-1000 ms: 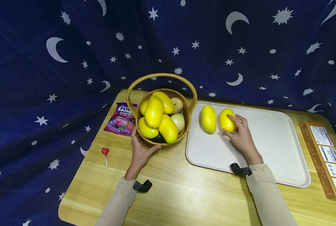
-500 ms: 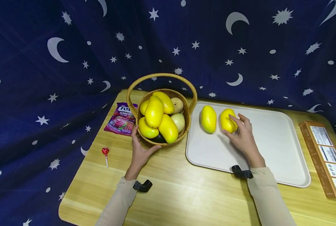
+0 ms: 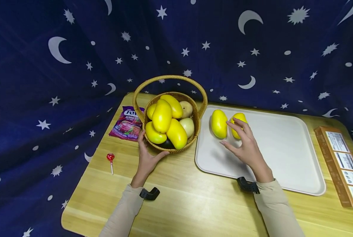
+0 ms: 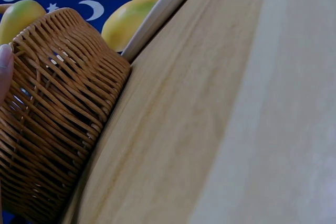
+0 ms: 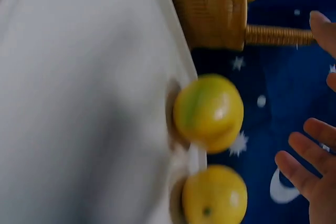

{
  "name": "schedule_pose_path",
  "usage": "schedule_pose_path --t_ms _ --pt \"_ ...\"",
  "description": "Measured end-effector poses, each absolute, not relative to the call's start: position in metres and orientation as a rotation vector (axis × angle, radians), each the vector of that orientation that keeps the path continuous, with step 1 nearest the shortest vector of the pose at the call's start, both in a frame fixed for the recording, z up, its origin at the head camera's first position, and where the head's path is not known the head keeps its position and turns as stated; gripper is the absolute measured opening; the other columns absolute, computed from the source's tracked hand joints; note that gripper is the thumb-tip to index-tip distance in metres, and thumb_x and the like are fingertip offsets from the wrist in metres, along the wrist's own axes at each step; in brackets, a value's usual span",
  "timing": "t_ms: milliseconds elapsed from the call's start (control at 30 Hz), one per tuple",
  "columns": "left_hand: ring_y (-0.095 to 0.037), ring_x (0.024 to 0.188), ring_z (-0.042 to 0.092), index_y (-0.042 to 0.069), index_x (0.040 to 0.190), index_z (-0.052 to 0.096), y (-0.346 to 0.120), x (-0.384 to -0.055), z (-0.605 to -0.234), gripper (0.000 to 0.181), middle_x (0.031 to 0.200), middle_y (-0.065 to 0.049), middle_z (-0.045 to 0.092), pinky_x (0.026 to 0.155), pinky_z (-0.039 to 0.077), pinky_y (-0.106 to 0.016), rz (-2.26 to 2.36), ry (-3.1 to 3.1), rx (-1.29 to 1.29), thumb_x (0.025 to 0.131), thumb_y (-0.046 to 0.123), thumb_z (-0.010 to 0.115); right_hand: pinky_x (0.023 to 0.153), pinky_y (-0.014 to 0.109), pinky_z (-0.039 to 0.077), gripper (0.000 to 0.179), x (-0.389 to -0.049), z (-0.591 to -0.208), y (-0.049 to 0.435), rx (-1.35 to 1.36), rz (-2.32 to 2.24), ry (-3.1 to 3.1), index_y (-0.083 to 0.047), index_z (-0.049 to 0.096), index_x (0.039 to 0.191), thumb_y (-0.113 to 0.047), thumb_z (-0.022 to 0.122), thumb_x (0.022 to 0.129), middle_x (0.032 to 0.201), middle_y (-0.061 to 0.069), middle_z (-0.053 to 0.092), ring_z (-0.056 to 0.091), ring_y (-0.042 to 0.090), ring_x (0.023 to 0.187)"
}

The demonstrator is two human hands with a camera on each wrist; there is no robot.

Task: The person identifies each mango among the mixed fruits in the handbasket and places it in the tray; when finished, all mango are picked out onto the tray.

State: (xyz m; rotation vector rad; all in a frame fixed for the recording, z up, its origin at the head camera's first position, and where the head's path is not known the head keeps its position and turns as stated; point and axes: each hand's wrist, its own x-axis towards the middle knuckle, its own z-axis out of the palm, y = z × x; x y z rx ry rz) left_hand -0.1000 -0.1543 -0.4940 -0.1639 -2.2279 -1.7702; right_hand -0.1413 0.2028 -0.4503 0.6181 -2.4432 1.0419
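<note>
I had the person's left hand (image 3: 147, 161) on the wicker basket (image 4: 63, 98), its thumb lying along the near rim and its fingers set round the left side of the wall, so that it held the basket. The basket stood toward the table's (image 3: 200, 204) far left corner, its right side close by the left edge of the pale tray (image 3: 286, 158), and its handle arched over the load. In it I counted five yellow mangoes (image 3: 161, 116), one lying on top of others, with a tan fruit (image 3: 186, 110) and a pale green fruit (image 3: 187, 127) along the right side and something dark, mostly hidden, at the near side.

The right hand (image 3: 244, 149) hovered above the tray, thumb and fingers apart with nothing between them; my right wrist view showed it clear of the fruit there. The left mango (image 3: 219, 124) lay near the tray's far left corner, and the right mango (image 3: 241, 117) lay just beside it, partly covered by the fingers in my head view. The two hands were well apart.

By the table's left edge I saw a purple candy bag (image 3: 127, 125) and, nearer, a red lollipop (image 3: 110, 158). A brown box (image 3: 332, 164) lay beyond the tray's right edge.
</note>
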Motion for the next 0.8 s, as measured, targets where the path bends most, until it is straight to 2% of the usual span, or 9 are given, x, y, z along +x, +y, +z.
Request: schedule_pose_path --t_ms 100,167,367,500,800 --pt "-0.032 0.145 0.021 0.0 0.153 0.006 -0.154 -0.1 -0.493 0.115 0.16 -0.02 0.01 0.118 0.017 -0.051 -1.774 -2.234 -0.154 0.071 0.005 0.087 0.112 0.033 0.033 0.084 -0.137 -0.45 0.189 0.681 1.081 -2.43 -0.008 0.056 0.137 -0.008 0.092 0.061 0.141 0.02 0.047 0.043 0.037 0.131" --pt "-0.032 0.145 0.02 0.0 0.153 0.006 -0.153 -0.1 -0.493 0.115 0.16 -0.02 0.01 0.118 0.017 -0.051 -1.771 -2.237 -0.152 0.071 0.003 0.087 0.111 0.033 0.034 0.085 -0.135 -0.45 0.178 0.715 1.111 -2.441 -0.008 0.054 0.138 -0.012 0.092 0.062 0.142 0.019 0.047 0.043 0.035 0.131" --pt "-0.033 0.145 0.021 -0.001 0.153 0.006 -0.154 -0.1 -0.492 0.115 0.159 -0.021 0.012 0.118 0.017 -0.051 -1.753 -2.239 -0.16 0.07 -0.001 0.086 0.106 0.045 0.04 0.084 -0.131 -0.45 0.141 0.848 1.182 -2.476 -0.01 0.05 0.142 -0.02 0.089 0.069 0.145 0.016 0.045 0.043 0.03 0.134" --pt "-0.032 0.145 0.022 -0.001 0.153 0.007 -0.155 -0.101 -0.492 0.116 0.159 -0.021 0.012 0.118 0.018 -0.05 -1.746 -2.236 -0.16 0.07 0.001 0.087 0.107 0.054 0.038 0.086 -0.137 -0.446 0.122 0.932 1.212 -2.443 -0.012 0.047 0.145 -0.025 0.088 0.07 0.147 0.018 0.043 0.041 0.032 0.136" --pt "-0.036 0.144 0.023 -0.004 0.152 0.007 -0.152 -0.098 -0.487 0.113 0.158 -0.025 0.014 0.118 0.017 -0.053 -1.738 -2.231 -0.182 0.07 -0.004 0.085 0.106 0.058 0.036 0.09 -0.152 -0.438 0.092 1.011 1.141 -2.549 -0.017 0.042 0.148 -0.036 0.087 0.072 0.146 0.023 0.04 0.044 0.037 0.132"
